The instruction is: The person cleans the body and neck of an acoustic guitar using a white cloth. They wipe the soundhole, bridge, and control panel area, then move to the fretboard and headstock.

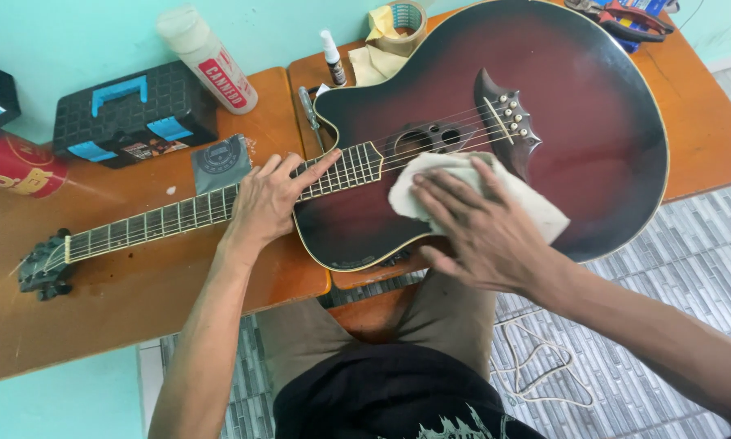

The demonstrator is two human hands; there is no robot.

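A dark red acoustic guitar (576, 122) lies face up across two wooden tables, its neck (150, 221) pointing left to the headstock (44, 264). My left hand (268, 199) rests flat on the neck where it meets the body, fingers spread over the frets. My right hand (483, 232) presses a cream cloth (463, 183) flat against the guitar top, just below the sound holes and the bridge (507, 118).
On the left table (138, 293) stand a black and blue case (134, 114), a white bottle (207, 57), a red can (16, 167) and a grey packet (219, 161). Behind the guitar are a small spray bottle (333, 58), tape roll (406, 20) and pliers (625, 18). A cord (544, 370) lies on the tiled floor.
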